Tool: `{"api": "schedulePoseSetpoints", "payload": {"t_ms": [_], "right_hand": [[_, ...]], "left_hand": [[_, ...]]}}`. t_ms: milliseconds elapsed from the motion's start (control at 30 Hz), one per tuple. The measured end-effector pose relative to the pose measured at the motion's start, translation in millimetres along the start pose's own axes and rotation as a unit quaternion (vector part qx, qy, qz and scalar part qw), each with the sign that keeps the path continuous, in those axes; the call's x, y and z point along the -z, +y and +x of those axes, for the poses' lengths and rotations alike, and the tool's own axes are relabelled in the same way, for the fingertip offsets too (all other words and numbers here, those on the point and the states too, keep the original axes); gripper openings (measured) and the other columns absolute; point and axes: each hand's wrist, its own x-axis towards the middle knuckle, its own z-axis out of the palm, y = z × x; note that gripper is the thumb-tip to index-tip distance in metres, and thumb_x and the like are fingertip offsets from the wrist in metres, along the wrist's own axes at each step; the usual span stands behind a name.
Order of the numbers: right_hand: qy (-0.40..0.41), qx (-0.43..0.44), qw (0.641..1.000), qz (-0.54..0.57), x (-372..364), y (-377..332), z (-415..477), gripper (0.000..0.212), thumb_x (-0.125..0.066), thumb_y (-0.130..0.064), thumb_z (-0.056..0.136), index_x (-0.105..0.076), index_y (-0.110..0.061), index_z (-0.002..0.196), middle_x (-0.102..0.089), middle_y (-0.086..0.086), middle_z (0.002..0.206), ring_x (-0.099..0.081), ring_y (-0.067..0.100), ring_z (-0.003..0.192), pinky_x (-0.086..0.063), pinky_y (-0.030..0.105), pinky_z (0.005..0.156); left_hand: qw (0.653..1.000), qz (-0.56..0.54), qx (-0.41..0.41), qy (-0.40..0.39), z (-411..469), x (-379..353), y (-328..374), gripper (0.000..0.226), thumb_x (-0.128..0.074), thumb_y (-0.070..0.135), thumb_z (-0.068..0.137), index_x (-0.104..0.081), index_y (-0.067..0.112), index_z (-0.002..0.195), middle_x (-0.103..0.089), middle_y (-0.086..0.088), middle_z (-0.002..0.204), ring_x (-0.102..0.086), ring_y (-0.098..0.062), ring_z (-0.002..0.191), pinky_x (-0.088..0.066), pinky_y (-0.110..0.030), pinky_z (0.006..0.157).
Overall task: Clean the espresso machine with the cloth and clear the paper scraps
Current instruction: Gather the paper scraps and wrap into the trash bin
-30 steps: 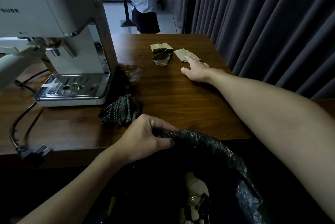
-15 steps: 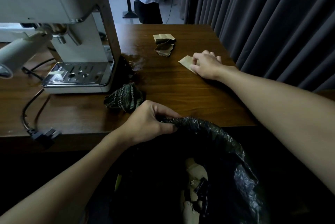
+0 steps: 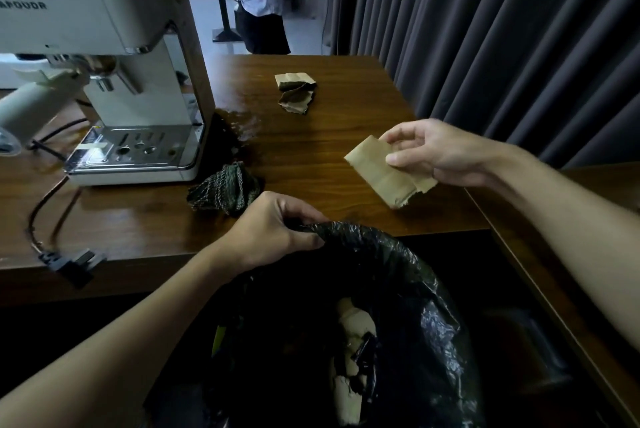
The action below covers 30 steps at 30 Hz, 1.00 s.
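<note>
Over the surface [image 3: 346, 108], a scrap [image 3: 381, 174] is pinched by curled fingers [image 3: 403, 133] of the right hand [image 3: 440, 153] and should be carried squarely above the bag [image 3: 398, 289], whose rim is gripped by the left hand [image 3: 273, 230], before being let go.

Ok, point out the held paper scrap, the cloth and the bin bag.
held paper scrap [image 3: 377, 173], head view, its flat middle.
cloth [image 3: 225, 191], head view, centre of the bundle.
bin bag [image 3: 434, 313], head view, its crinkled right wall.
</note>
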Motion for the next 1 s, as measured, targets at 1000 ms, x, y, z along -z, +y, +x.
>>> {"api": "schedulePoseSetpoints", "payload": {"t_ms": [1000], "right_hand": [[0.122,0.122,0.878,-0.446,-49,-29,193,0.052,-0.038,-0.041,0.101,-0.03,-0.026,0.15,-0.032,0.001,0.155,-0.027,0.026,0.143,-0.018,0.053,0.113]], "left_hand": [[0.999,-0.01,0.029,0.016,0,5,2,0.033,-0.084,-0.005,0.069,-0.078,0.027,0.076,-0.077,0.003,0.079,-0.065,0.0,0.064,-0.049,-0.014,0.062]]}}
